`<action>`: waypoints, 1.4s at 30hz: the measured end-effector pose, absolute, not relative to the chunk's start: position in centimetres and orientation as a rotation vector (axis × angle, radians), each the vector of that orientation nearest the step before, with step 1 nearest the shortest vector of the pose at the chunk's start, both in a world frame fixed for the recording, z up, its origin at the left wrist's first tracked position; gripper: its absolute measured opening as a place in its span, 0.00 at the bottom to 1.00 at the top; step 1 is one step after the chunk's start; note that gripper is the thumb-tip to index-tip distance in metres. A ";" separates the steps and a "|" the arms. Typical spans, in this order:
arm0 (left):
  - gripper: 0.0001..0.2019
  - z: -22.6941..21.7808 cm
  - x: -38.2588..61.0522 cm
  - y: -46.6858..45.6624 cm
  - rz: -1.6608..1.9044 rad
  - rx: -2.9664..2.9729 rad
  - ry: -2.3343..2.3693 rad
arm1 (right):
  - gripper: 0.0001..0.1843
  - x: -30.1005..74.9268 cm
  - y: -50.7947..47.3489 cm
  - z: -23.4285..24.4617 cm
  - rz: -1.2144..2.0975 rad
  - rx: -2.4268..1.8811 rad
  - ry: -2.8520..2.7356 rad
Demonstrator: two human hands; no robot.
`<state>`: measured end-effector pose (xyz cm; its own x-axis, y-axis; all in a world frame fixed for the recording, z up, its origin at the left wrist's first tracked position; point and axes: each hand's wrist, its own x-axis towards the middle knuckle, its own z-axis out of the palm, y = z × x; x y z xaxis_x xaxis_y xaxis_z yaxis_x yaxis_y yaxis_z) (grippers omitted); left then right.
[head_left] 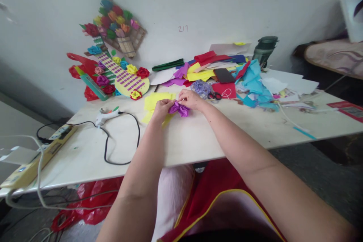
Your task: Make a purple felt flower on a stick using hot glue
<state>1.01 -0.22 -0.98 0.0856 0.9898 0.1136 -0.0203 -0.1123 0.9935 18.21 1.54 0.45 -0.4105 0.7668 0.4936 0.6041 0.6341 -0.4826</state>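
Note:
A purple crepe paper flower (179, 109), its petals gathered and pointing toward me, is held between both hands above the table. My left hand (163, 108) pinches it from the left with closed fingers. From the right, my right hand (190, 100) grips its gathered base with thumb and fingertips. Yellow crepe paper (154, 100) lies flat beneath and behind my left hand. Just beyond my right hand sit a crumpled clear-purple bundle (200, 88) and black-handled scissors (214, 95). The fingertips hide part of the flower's base.
A glue gun (107, 116) with a looping black cord lies left, near a power strip (42, 155). Paper-flower decorations (124, 72) lean at the back left. Coloured paper (204, 66), a phone (224, 75) and a dark bottle (264, 51) stand along the back.

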 end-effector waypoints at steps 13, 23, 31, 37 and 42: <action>0.21 0.3 1.3 -1.0 1.283 1.397 1.136 | 0.07 19.2 2.1 0.8 0.325 -0.990 -2.172; 0.18 0.6 1.4 -1.3 1.309 1.351 1.108 | 0.10 19.4 2.0 0.9 0.305 -1.021 -2.217; 0.19 0.4 1.5 -1.2 1.286 1.371 1.095 | 0.09 19.4 1.3 1.9 0.268 -1.103 -2.278; 0.20 -0.1 1.2 -0.8 1.275 1.306 1.018 | 0.11 18.9 -0.1 2.9 0.092 -1.214 -2.316; 0.19 -0.2 1.2 -0.8 1.252 1.149 0.925 | 0.12 18.7 -0.4 2.8 0.037 -1.228 -2.296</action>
<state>1.15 -0.79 -0.17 0.1225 0.9897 0.0739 -0.2197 -0.0456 0.9745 18.66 -0.35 2.83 -0.4452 0.7805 0.4389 0.7658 0.5859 -0.2651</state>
